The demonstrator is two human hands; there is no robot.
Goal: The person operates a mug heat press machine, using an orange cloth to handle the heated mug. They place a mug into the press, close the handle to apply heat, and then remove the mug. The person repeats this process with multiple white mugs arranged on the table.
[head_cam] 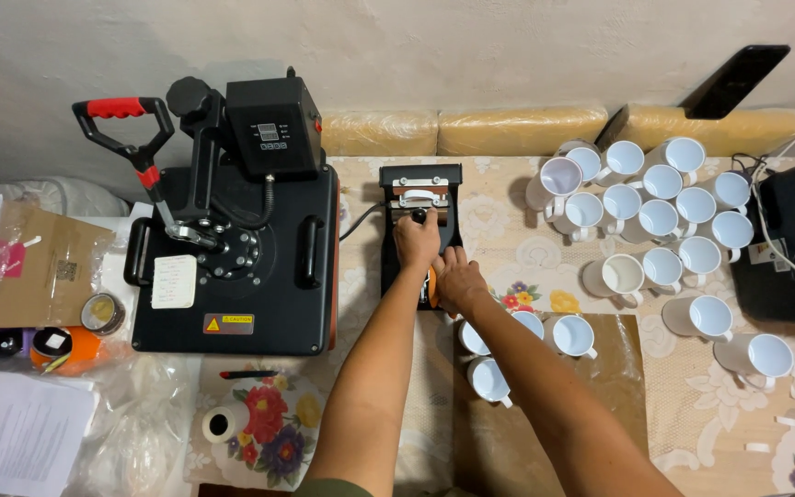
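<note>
A small black mug press (396, 267) stands in the middle of the table. My left hand (416, 239) is closed around the black knob on top of its metal clamp. My right hand (457, 281) lies against the press's right side, fingers spread, touching an orange part at its lower edge. Three white mugs (574, 335) rest on brown paper (591, 419) just below and right of my right hand.
A big black heat press (232, 285) with a red-handled lever fills the left. Several white mugs (660, 219) crowd the back right, beside a black device (793, 248) with cables. A tape roll (223, 423), a pen, papers and plastic bags lie at the front left.
</note>
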